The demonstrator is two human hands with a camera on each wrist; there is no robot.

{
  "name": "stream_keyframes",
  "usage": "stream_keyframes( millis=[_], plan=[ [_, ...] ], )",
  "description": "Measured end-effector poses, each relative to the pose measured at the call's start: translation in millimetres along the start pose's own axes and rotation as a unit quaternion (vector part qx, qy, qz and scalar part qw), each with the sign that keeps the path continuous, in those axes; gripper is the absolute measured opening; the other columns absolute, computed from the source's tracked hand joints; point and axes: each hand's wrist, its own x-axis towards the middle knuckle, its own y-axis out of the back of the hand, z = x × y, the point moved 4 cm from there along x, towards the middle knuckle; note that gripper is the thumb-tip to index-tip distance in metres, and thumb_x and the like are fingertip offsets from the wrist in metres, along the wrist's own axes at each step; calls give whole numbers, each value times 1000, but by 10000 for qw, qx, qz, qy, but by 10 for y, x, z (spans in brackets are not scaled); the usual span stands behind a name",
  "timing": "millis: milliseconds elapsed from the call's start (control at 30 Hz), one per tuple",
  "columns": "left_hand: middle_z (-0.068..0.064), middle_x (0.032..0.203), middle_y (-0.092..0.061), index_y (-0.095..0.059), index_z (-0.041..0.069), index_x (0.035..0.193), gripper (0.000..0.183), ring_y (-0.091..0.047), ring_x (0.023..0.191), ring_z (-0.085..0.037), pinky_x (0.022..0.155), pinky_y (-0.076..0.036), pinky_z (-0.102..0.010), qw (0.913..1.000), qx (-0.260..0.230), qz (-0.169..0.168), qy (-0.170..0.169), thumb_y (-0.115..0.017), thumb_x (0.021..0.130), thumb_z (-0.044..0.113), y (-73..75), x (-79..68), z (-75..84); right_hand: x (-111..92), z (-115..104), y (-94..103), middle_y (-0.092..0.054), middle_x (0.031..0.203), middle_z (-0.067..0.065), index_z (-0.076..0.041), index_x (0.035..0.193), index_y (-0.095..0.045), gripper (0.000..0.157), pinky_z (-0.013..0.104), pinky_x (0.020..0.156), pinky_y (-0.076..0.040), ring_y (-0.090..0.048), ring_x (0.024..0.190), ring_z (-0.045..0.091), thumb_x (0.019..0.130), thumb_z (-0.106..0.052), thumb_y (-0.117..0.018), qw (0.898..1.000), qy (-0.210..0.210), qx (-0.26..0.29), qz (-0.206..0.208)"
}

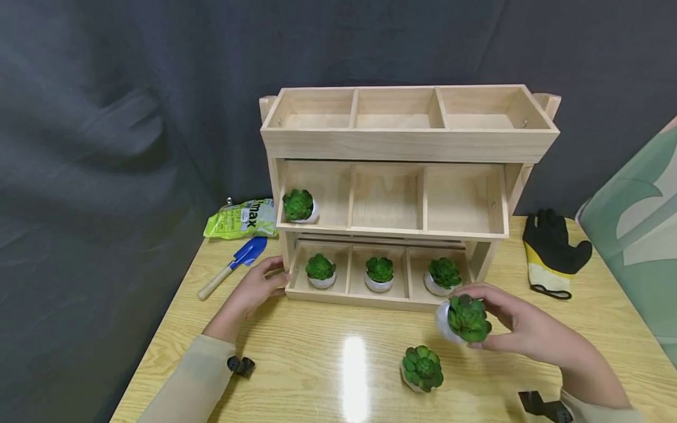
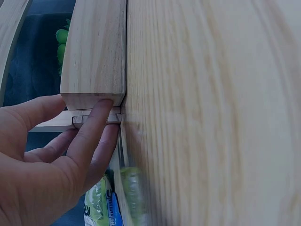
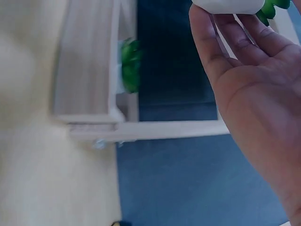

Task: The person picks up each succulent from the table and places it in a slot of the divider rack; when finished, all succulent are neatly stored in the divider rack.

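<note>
My right hand (image 1: pixel 534 330) holds a small artificial succulent in a white pot (image 1: pixel 468 320), tilted and raised in front of the lower right part of a three-tier wooden planter shelf (image 1: pixel 409 145). In the right wrist view, fingertips press against the white pot (image 3: pixel 229 4). My left hand (image 1: pixel 260 284) grips the left end of the bottom tier; in the left wrist view the thumb and fingers (image 2: pixel 96 127) bend about its wooden corner (image 2: pixel 94 96). Each bottom compartment holds one potted succulent (image 1: pixel 379 274). Another potted succulent (image 1: pixel 422 370) stands on the table.
In the middle tier's left compartment sits one potted succulent (image 1: pixel 299 205). Left of the shelf lie a green bag (image 1: pixel 240 219) and a blue trowel with a wooden handle (image 1: pixel 233 268). A black and yellow glove (image 1: pixel 552 252) lies on the right of the table (image 1: pixel 296 352).
</note>
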Motion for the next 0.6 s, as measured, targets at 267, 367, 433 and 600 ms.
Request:
stream_keyframes(
  millis=[267, 367, 433, 600],
  plan=[
    [-23, 170, -35, -34, 7, 166, 63, -50, 150, -47, 112, -59, -51, 10000, 30, 23, 9, -60, 110, 17, -5, 6, -4, 300, -216, 149, -54, 150, -6, -8, 156, -46, 73, 7, 107, -42, -54, 135, -3, 92, 8, -77, 9997, 216, -93, -16],
    [-23, 170, -35, -34, 7, 166, 63, -50, 150, -47, 111, -59, -51, 10000, 26, 21, 7, -61, 110, 17, -6, 6, -5, 414, -297, 176, -55, 147, -3, -5, 156, -45, 74, 9, 106, -44, -58, 130, 1, 91, 10, -77, 9994, 358, -30, -17],
    [-23, 170, -34, -34, 8, 166, 63, -49, 150, -47, 111, -59, -51, 10000, 24, 14, 11, -61, 110, 17, -7, 5, -5, 491, -344, 189, -56, 145, -1, -5, 156, -45, 74, 11, 103, -47, -61, 124, 5, 91, 11, -76, 9992, 408, 17, -28],
    [-23, 171, -34, -35, 7, 166, 63, -50, 150, -47, 111, -60, -51, 10000, 4, 24, 25, -61, 110, 17, -6, 4, -2, 678, -430, 225, -54, 145, -2, -7, 155, -45, 74, 15, 99, -52, -63, 117, 7, 91, 14, -74, 9988, 485, 28, -60]
  ],
)
